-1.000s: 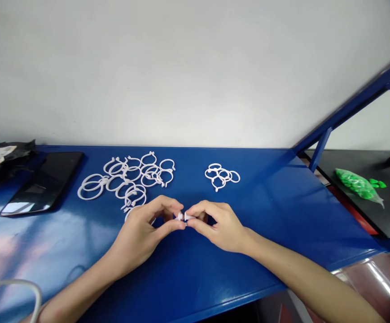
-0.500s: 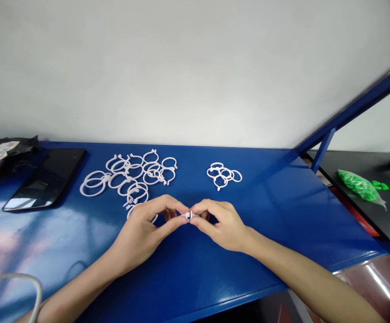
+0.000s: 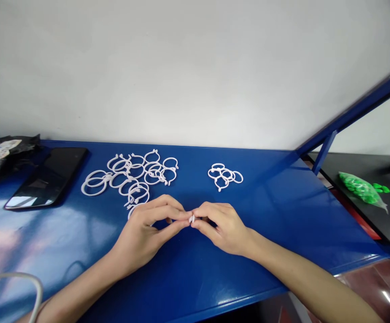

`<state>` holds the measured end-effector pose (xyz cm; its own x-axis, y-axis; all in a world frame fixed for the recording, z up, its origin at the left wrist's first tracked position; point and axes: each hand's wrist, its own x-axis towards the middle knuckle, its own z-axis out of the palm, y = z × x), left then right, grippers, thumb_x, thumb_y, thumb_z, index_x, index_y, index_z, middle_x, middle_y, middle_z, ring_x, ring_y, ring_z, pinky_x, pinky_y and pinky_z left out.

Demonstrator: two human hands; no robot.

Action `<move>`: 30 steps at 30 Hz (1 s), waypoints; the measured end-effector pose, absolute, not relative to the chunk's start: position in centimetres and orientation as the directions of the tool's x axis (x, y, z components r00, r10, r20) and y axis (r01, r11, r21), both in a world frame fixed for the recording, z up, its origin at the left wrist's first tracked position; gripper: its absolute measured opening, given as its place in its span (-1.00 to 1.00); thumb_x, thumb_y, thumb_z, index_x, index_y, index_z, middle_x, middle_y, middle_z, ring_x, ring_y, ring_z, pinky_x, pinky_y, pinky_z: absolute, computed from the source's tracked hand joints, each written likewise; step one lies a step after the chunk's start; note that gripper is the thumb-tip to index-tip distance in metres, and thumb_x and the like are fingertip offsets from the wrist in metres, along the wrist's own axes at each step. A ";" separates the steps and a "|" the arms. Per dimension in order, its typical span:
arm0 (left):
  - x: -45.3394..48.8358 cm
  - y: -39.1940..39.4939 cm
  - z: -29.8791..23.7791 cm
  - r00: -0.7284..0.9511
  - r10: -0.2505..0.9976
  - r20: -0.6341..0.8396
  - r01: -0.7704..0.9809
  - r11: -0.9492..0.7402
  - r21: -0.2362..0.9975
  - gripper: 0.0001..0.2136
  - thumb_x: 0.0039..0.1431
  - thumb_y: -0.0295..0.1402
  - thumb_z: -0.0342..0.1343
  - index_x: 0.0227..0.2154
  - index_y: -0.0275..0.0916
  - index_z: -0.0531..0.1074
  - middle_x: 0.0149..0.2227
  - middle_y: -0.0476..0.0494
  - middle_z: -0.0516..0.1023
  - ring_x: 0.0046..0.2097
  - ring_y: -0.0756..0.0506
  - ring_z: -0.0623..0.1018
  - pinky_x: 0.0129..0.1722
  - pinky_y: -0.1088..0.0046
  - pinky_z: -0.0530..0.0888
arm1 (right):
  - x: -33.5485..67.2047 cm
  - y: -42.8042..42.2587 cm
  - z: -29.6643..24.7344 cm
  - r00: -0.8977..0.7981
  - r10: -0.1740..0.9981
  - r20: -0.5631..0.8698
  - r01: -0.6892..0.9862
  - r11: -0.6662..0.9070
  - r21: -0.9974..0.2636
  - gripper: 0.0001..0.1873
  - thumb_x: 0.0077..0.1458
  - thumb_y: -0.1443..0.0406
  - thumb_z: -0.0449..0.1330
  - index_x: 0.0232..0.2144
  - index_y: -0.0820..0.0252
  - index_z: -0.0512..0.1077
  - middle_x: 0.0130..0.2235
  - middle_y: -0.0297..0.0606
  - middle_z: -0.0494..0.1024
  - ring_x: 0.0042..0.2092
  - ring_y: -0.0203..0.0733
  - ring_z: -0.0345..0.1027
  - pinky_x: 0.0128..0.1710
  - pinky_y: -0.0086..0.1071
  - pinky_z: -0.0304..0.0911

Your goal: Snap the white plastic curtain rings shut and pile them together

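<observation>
My left hand [image 3: 146, 231] and my right hand [image 3: 222, 226] meet fingertip to fingertip over the blue table [image 3: 282, 215]. Both pinch a small white plastic ring [image 3: 191, 219], only its joined ends showing between the fingers. A spread of several white rings [image 3: 130, 177] lies just beyond my left hand. A smaller cluster of white rings [image 3: 224, 175] lies beyond my right hand.
A black phone [image 3: 48, 177] lies at the left, with a dark crumpled bag [image 3: 2, 152] behind it. A white cable [image 3: 19, 282] curves at the bottom left. On a dark table at the right lies a bag of green pieces [image 3: 361, 186]. A blue frame strut [image 3: 349, 114] rises at the right.
The two ends of the white ring, apart a second ago, are pressed together between my fingertips. Both hands have closed in toward each other.
</observation>
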<state>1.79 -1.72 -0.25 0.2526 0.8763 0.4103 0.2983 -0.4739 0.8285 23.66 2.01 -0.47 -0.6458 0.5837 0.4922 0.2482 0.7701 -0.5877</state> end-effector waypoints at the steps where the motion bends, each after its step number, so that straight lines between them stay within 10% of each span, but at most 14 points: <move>1: 1.8 -1.7 -0.2 0.250 0.877 0.411 0.300 -0.474 0.828 -0.86 0.26 -0.45 0.25 -0.23 -0.06 0.65 -0.29 0.00 0.64 -0.30 0.03 0.61 -0.32 0.54 0.54 | 23.7 2.0 -0.4 -0.647 0.582 0.493 0.251 0.773 -0.583 -0.82 0.42 0.23 0.11 -0.20 0.17 0.47 -0.30 -0.26 0.65 -0.34 -0.28 0.53 -0.32 -0.42 0.40; 30: 2.3 -2.0 0.5 0.183 0.885 0.428 0.373 -0.465 0.803 -0.90 0.21 -0.47 0.29 -0.28 -0.12 0.62 -0.35 0.04 0.65 -0.37 0.06 0.59 -0.39 0.62 0.49 | 23.7 1.9 -0.4 -0.643 0.564 0.518 0.303 0.809 -0.504 -0.80 0.44 0.26 0.06 -0.16 0.17 0.47 -0.30 -0.29 0.65 -0.35 -0.31 0.52 -0.31 -0.43 0.39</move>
<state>2.26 -1.98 0.46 0.1833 0.8851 0.4279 0.3734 -0.4653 0.8025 23.68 1.90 -0.40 -0.6429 0.5638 0.5185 0.3030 0.8089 -0.5039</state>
